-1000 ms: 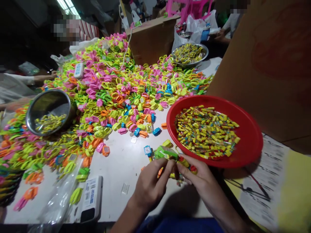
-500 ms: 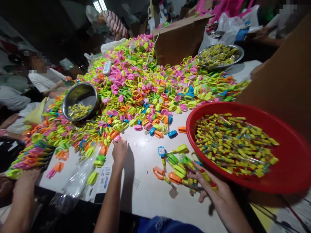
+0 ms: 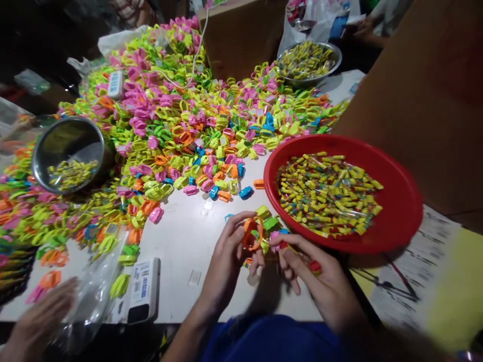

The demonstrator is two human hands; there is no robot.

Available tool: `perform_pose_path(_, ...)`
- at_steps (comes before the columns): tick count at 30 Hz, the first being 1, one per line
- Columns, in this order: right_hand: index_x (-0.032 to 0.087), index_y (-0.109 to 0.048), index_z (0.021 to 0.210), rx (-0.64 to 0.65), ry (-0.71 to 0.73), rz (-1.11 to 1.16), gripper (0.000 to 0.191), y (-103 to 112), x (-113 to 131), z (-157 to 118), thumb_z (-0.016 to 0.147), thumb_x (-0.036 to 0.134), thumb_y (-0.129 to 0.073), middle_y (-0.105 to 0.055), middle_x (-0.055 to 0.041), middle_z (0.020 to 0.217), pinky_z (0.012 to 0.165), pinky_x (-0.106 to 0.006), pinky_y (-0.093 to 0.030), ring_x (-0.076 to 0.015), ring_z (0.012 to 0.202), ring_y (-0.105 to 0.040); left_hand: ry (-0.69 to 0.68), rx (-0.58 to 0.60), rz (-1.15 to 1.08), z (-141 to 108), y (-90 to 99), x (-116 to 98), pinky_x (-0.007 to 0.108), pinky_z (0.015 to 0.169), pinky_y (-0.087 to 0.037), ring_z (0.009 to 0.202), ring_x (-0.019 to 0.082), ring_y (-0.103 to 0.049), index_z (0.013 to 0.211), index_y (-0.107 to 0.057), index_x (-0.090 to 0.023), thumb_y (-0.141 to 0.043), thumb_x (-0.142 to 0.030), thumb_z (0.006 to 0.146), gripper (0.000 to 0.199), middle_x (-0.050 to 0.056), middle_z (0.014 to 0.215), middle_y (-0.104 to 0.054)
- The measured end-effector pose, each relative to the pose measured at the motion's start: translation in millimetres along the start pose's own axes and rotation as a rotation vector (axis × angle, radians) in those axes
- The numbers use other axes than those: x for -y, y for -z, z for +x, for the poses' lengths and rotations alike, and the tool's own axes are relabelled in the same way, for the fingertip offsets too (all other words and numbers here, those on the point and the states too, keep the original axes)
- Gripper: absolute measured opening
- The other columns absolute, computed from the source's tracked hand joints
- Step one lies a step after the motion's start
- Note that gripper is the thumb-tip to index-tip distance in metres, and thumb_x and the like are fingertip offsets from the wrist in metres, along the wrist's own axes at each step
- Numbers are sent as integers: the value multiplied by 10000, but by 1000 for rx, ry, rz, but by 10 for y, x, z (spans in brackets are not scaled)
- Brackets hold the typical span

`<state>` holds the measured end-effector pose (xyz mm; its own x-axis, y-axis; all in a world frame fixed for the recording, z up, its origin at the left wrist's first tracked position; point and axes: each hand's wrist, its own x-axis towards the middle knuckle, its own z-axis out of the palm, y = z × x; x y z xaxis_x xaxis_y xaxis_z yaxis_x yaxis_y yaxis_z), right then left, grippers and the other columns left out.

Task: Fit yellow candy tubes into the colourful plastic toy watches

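Observation:
My left hand (image 3: pixel 228 251) is closed on an orange plastic toy watch (image 3: pixel 248 236), its loop upright between thumb and fingers. Just to the right, my right hand (image 3: pixel 320 271) pinches a small yellow-and-red wrapped tube (image 3: pixel 287 246), pointed toward the watch loop. Whether the tube touches the watch, I cannot tell. Behind both hands lie a few loose watches, among them a green one (image 3: pixel 270 222), partly hidden by my fingers. The red basin (image 3: pixel 400 201), holding many similar yellow tubes, stands right beside my right hand.
A large heap of coloured toy watches (image 3: pixel 181 125) covers the table's back. Steel bowls of tubes stand at left (image 3: pixel 68 146) and far right (image 3: pixel 335 60). A white boxed device (image 3: pixel 142 289) and a clear plastic bag (image 3: pixel 90 281) lie near a co-worker's hand (image 3: pixel 45 311).
My left hand has come from the heap's edge to the middle and now holds the orange watch. My right hand has moved up and left beside it. The view has shifted.

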<state>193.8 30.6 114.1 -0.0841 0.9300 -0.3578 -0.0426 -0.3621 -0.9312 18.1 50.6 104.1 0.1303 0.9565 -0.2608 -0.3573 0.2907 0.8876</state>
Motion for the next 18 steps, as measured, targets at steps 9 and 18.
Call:
perform_pose_path(9, 293, -889, 1172, -2, 149, -70, 416, 149, 321, -70, 941, 607, -746, -692, -91, 977, 601, -269, -451, -236, 869, -638, -162, -26, 13, -105, -242, -230, 246, 606, -539, 703, 144, -634, 1154, -688, -288, -607, -469, 1059, 220, 23, 892, -704)
perform_pose_path(18, 293, -835, 1254, 80, 3, 86, 447, -102, 219, -177, 930, 590, -755, -665, -35, 850, 686, -283, -501, -213, 802, -618, -426, -193, 250, -107, -218, -95, 345, 911, -632, 1059, 199, -717, 1453, -497, -388, -346, -339, 1102, 385, 64, 1228, -677)
